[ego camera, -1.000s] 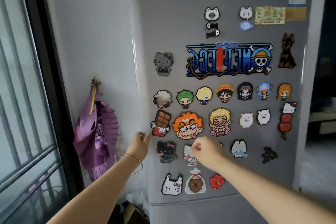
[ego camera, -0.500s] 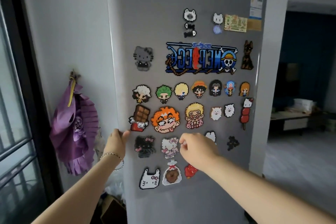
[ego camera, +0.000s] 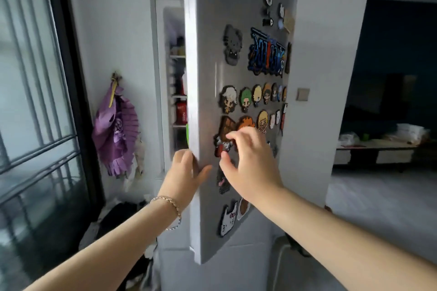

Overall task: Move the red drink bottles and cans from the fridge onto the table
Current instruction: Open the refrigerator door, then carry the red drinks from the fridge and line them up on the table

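Observation:
The grey fridge door (ego camera: 208, 42), covered in pixel-art magnets, stands partly swung out toward me. My left hand (ego camera: 183, 176) grips its left edge, fingers behind and thumb on the front. My right hand (ego camera: 248, 163) hovers in front of the door with fingers spread, holding nothing. Through the gap I see white shelves and a red drink bottle (ego camera: 181, 113) on one shelf. Another red item (ego camera: 182, 86) shows on the shelf above, mostly hidden by the door.
A purple fan-like ornament (ego camera: 115, 125) hangs on the wall left of the fridge. A barred window (ego camera: 30, 101) fills the left side. Bags lie on the floor (ego camera: 123, 217) below. A low table (ego camera: 378, 146) with items stands in the dark room at right.
The fridge door has swung out from shut to partly open, pulled by my left hand at its edge. My right hand has gone from a fist to spread fingers.

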